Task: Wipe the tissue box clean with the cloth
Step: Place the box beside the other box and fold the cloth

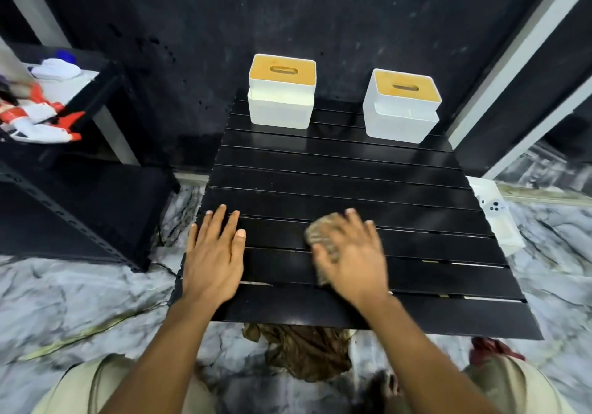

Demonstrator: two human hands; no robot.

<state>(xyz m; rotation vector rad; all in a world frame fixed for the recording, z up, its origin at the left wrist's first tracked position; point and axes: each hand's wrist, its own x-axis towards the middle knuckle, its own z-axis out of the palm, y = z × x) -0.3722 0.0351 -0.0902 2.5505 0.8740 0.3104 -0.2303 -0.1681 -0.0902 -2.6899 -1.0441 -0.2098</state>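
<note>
Two white tissue boxes with tan slotted lids stand at the far edge of the black slatted table [352, 170]: one tissue box [282, 93] at the back left, the other tissue box [402, 107] at the back right. A small brownish cloth [322, 234] lies bunched on the near part of the table. My right hand [349, 253] lies over it with fingers stretched out, pressing it down; most of the cloth is hidden under the palm. My left hand [214, 253] rests flat on the table's near left edge, fingers straight. Both hands are well short of the boxes.
A black metal shelf [80, 189] stands to the left, holding red-and-white items [38, 119] and a white rag. A brown fabric heap [304, 352] lies on the marble floor under the table's front edge. A white device [493, 208] sits on the floor at the right.
</note>
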